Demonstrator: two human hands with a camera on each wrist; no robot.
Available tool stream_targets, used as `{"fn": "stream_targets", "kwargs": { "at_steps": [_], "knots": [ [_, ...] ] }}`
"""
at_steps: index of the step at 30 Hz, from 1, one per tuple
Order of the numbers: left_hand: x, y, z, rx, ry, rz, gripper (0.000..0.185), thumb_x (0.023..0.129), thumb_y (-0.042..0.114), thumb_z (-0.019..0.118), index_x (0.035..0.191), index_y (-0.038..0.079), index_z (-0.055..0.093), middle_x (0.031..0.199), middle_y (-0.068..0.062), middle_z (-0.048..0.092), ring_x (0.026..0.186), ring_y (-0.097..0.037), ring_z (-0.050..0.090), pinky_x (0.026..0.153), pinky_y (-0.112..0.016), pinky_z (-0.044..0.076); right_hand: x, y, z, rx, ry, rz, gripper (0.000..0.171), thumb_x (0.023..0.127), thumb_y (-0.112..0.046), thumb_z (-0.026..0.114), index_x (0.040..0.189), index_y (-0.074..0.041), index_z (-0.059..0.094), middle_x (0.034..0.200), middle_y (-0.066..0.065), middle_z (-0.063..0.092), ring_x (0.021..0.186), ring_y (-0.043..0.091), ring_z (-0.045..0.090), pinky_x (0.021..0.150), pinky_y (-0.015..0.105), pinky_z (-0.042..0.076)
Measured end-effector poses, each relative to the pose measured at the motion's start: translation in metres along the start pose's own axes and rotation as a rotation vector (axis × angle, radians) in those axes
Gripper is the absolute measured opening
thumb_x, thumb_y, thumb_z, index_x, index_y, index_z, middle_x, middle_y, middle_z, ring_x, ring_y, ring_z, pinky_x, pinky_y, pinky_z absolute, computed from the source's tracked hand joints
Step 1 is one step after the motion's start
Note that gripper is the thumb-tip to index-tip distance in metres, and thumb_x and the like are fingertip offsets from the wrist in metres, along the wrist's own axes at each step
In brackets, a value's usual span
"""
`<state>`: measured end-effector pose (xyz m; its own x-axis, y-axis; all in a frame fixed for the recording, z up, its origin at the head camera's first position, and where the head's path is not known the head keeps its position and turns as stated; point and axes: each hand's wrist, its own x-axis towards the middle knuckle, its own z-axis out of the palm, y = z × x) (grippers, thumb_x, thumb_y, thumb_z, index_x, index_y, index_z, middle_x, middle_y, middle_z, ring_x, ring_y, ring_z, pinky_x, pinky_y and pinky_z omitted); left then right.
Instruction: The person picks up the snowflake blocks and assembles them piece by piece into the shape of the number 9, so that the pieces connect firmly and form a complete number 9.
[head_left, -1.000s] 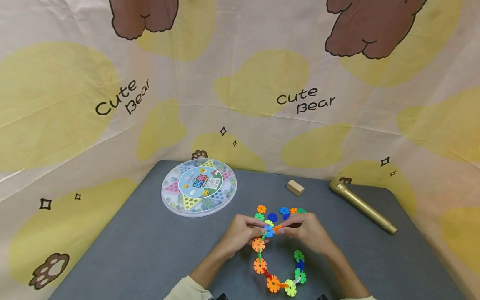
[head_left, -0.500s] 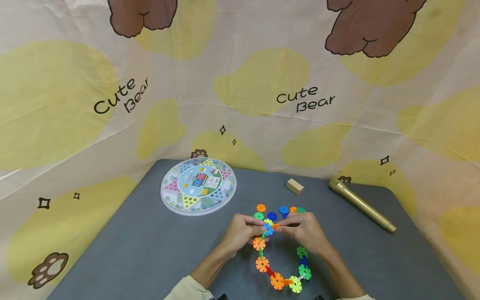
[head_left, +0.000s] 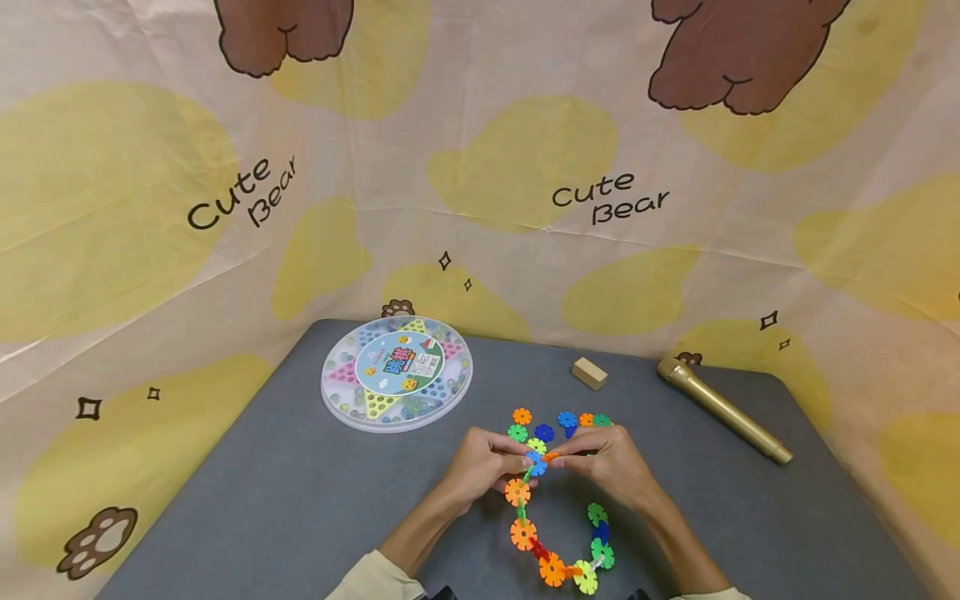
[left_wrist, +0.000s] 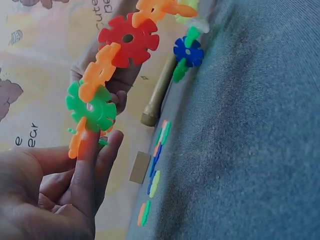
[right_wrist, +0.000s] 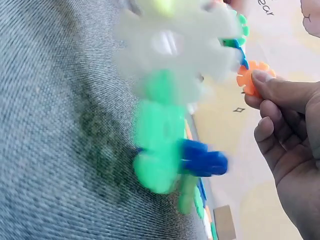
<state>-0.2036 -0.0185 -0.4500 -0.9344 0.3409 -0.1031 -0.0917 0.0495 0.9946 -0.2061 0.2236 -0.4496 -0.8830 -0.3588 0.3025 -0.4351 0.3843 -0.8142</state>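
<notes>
A chain of plastic snowflake discs (head_left: 522, 533) curves across the grey table (head_left: 300, 500) below my hands. My left hand (head_left: 523, 460) pinches its top end at a blue disc (head_left: 536, 463). In the left wrist view my fingers (left_wrist: 85, 165) hold the end below a green disc (left_wrist: 91, 107), and a red disc (left_wrist: 128, 39) sits further along the chain. My right hand (head_left: 559, 457) pinches an orange disc (head_left: 552, 457) against that blue one. In the right wrist view its fingertips (right_wrist: 265, 82) pinch the orange disc (right_wrist: 250, 77), and the chain's other end (right_wrist: 160, 145) is blurred close to the lens.
Several loose discs (head_left: 545, 433) lie just beyond my hands. A round game case (head_left: 397, 373) sits at the back left. A wooden block (head_left: 590, 373) and a gold microphone (head_left: 723, 410) lie at the back right. A bear-print cloth (head_left: 480, 167) rises behind the table.
Both hands stay together at the chain's top. The chain's free lower end swayed slightly right, then back left.
</notes>
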Motion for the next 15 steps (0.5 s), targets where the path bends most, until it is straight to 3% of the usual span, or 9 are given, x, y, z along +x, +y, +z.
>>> {"fn": "stream_targets", "kwargs": {
  "at_steps": [9,15],
  "knots": [
    [0.0005,0.0007,-0.0013,-0.047,-0.053,0.009,0.020,0.095,0.008,0.076,0.112,-0.004,0.081,0.097,-0.016,0.081,0.081,-0.030,0.081,0.063,-0.029,0.062,-0.0004,0.0004,0.0015,0.033,0.003,-0.045,0.009,0.088,-0.012,0.086,0.097,-0.014,0.087,0.083,0.005,0.079,0.065,0.009,0.053,0.054,0.025,0.046],
    [0.0009,-0.0011,0.0000,-0.015,-0.037,0.001,0.018,0.095,0.010,0.077,0.109,0.000,0.082,0.094,-0.013,0.081,0.078,-0.026,0.081,0.059,-0.025,0.060,-0.0003,-0.0027,-0.0016,0.034,-0.035,0.028,0.008,0.090,-0.016,0.085,0.098,-0.018,0.087,0.078,0.011,0.076,0.061,0.008,0.049,0.052,0.024,0.043]
  ]
}}
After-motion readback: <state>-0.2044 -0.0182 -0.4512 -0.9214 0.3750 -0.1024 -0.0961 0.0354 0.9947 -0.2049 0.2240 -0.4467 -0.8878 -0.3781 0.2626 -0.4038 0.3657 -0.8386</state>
